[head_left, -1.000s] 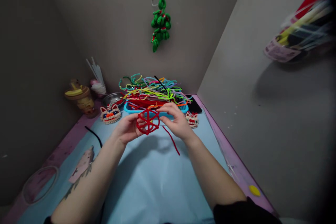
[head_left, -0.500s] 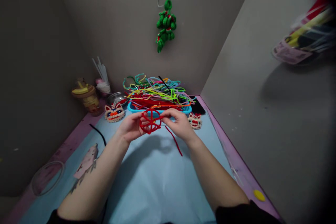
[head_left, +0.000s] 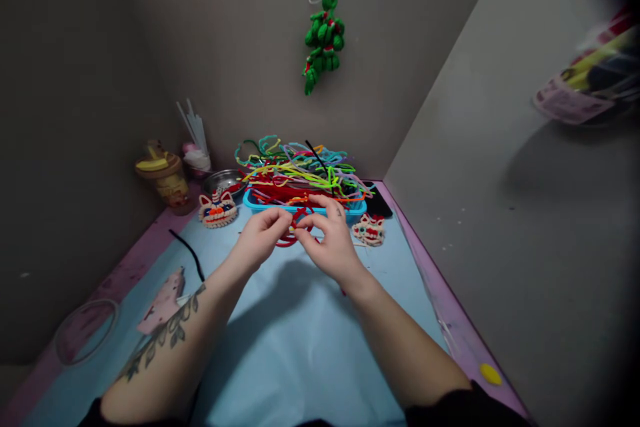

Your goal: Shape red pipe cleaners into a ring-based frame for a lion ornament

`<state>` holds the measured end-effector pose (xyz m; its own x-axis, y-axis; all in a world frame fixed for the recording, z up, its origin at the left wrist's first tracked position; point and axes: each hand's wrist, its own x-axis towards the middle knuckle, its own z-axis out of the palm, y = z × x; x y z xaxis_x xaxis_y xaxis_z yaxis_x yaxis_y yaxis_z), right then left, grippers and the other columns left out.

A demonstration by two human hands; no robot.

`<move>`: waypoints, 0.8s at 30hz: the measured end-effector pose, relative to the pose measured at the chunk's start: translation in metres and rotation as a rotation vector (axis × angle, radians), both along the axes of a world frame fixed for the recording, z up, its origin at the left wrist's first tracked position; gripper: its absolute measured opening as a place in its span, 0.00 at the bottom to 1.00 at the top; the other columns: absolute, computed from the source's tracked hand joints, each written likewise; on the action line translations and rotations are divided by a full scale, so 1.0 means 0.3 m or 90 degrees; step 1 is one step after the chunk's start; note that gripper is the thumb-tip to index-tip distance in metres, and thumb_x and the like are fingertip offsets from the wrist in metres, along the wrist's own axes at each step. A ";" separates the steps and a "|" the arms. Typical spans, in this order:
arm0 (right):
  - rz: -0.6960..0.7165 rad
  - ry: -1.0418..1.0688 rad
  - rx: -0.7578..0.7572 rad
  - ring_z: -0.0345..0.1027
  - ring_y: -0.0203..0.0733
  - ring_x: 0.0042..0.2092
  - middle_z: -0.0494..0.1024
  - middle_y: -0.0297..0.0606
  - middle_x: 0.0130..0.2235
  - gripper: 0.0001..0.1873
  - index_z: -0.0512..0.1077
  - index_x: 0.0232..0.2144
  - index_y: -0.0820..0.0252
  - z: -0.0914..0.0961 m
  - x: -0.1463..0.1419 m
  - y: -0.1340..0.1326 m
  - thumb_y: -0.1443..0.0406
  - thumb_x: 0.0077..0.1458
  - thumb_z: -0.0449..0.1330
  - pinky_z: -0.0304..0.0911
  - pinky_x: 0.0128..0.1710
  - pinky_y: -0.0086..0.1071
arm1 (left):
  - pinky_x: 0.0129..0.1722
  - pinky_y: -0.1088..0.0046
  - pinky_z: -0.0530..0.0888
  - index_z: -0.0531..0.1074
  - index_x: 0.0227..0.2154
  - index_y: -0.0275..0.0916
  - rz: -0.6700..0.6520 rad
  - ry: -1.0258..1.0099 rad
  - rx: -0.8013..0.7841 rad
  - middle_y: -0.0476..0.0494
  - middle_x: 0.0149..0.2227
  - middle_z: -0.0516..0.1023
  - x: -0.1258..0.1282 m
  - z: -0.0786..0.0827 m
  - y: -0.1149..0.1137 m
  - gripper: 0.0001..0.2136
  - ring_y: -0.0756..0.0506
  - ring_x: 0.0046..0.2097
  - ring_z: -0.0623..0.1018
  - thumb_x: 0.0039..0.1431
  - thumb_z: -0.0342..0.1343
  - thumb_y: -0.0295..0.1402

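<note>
Both my hands meet over the light blue mat (head_left: 295,340), just in front of a blue tray (head_left: 353,211). My left hand (head_left: 263,237) and my right hand (head_left: 327,240) pinch a red pipe-cleaner wheel (head_left: 295,230), a ring with spokes, now tilted nearly flat and largely hidden by my fingers. A short bit of its loose red tail shows below my right wrist. The blue tray is heaped with several tangled pipe cleaners (head_left: 300,170) of many colours.
Two small cat-face crafts lie on the mat, one at the left (head_left: 217,207) and one at the right (head_left: 369,229). A yellow-lidded jar (head_left: 161,177), a metal bowl (head_left: 223,181), a black pipe cleaner (head_left: 187,253) and a pink card (head_left: 163,302) lie left. A green figure (head_left: 324,37) hangs on the wall.
The wheel has been turned from facing me to almost flat, and my right hand has moved over it, covering most of it. The trailing red end is now mostly hidden.
</note>
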<state>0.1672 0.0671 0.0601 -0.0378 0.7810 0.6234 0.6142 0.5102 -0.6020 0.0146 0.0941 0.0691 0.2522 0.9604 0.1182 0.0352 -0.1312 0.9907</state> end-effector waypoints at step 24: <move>0.008 0.069 -0.028 0.59 0.50 0.56 0.67 0.43 0.51 0.05 0.72 0.24 0.57 -0.006 -0.006 0.004 0.68 0.51 0.59 0.54 0.56 0.46 | 0.27 0.77 0.63 0.75 0.23 0.33 -0.017 -0.059 -0.045 0.49 0.23 0.73 -0.015 0.010 0.001 0.11 0.52 0.26 0.68 0.44 0.64 0.38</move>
<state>0.1654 0.0684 0.0583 0.0171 0.8073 0.5899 0.5380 0.4899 -0.6860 0.0101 0.0943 0.0721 0.2692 0.9602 0.0750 -0.0599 -0.0611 0.9963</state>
